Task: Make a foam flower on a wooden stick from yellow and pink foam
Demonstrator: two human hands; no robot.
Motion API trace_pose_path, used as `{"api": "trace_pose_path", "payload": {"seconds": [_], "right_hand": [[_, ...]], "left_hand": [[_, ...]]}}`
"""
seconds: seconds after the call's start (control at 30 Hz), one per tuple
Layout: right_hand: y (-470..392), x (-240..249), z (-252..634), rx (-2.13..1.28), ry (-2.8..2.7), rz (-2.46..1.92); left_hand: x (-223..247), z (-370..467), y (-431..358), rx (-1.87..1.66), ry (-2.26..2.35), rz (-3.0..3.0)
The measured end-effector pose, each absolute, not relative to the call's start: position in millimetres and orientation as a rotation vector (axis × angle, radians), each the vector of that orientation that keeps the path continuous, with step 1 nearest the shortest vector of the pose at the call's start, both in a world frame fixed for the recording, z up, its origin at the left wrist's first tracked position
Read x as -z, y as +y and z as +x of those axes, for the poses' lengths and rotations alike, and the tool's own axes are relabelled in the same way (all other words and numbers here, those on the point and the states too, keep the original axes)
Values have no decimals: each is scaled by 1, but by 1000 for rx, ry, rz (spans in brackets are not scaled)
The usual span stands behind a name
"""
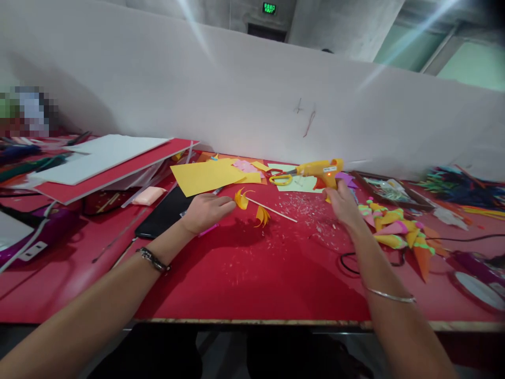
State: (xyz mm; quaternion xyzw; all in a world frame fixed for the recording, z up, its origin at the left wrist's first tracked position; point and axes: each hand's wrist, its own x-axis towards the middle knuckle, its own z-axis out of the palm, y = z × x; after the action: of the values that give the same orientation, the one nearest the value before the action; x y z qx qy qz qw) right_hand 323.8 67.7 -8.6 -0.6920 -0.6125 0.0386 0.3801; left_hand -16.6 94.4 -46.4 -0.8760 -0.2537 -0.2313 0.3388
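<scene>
Flanking the glue gun (330, 169) the right hand (342, 204) grips lie scissors (281, 183) and cones (394, 227); left hand (208, 211) pinches petals (241, 200).

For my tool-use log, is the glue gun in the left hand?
No, the right hand grips the yellow glue gun by its handle.

The left hand (209, 212) pinches, fingers bunched — the right hand (344, 204), stretched forward too, curls in a grip.
</scene>
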Motion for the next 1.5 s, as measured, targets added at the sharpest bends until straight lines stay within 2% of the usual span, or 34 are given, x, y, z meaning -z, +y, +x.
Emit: {"api": "trace_pose_path", "payload": {"seconds": [0.07,0.27,1.5], "right_hand": [[65,14,301,-129,-1624,-1655],[47,32,268,-165,-1773,-1698],[42,39,263,-87,-1859,-1683]], "left_hand": [[46,-17,96,584,-683,-2289],[44,-14,93,539,-647,-2368],[44,-11,88,534,-639,-2395]]}}
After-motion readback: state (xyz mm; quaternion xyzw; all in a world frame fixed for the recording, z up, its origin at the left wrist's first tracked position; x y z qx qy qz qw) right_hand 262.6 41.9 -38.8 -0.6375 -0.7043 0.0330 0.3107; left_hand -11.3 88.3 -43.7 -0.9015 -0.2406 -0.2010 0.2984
